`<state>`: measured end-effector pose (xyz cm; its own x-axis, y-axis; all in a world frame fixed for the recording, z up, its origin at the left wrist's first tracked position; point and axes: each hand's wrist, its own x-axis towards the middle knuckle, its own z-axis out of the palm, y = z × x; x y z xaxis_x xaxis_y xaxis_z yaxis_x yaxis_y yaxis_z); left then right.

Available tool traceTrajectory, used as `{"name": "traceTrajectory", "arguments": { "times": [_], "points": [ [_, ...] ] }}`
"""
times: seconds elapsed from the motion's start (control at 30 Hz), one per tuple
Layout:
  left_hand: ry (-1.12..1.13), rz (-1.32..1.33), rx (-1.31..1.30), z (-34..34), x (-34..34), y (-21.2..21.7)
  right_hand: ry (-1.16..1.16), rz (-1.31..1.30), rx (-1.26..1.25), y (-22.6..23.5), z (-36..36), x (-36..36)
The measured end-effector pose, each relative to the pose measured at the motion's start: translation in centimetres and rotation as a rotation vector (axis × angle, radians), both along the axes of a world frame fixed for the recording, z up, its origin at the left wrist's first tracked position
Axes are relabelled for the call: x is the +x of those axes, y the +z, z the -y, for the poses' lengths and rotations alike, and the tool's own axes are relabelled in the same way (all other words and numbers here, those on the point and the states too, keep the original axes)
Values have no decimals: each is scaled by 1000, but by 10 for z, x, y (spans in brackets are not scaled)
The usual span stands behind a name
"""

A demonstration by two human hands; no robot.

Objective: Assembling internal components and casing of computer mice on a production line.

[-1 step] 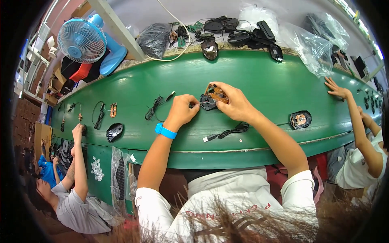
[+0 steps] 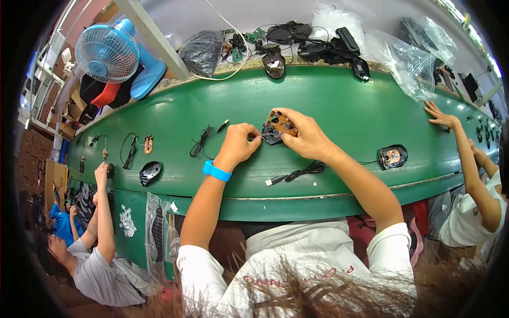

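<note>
Head view: brown circuit board (image 2: 280, 123) seemingly atop black mouse base (image 2: 271, 137).

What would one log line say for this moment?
left hand: pinching mouse base | right hand: holding circuit board | near: cable, green bench

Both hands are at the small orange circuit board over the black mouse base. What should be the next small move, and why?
Probably press the orange circuit board down into the black mouse base. The right hand holds the board tilted on the base, not seated flat, while the left hand pinches at the base's edge, steadying it.
</note>
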<state>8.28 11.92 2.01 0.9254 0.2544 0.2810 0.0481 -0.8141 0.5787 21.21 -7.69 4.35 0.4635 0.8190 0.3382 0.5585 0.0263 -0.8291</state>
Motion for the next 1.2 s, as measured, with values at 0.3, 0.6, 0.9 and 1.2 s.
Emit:
{"name": "traceTrajectory", "arguments": {
  "times": [0.3, 0.6, 0.9, 1.2],
  "points": [
    [-2, -134, -21, 4, 2, 2, 28, -21, -95, 6, 15, -7],
    [19, 94, 134, 18, -3, 4, -190, 338, -221, -11, 31, 18],
    [-103, 215, 276, 63, -3, -7, -226, 583, -338, -11, 35, 26],
    [-72, 206, 329, 67, 0, -17, -177, 527, -355, 3, 32, 31]
  ]
}}
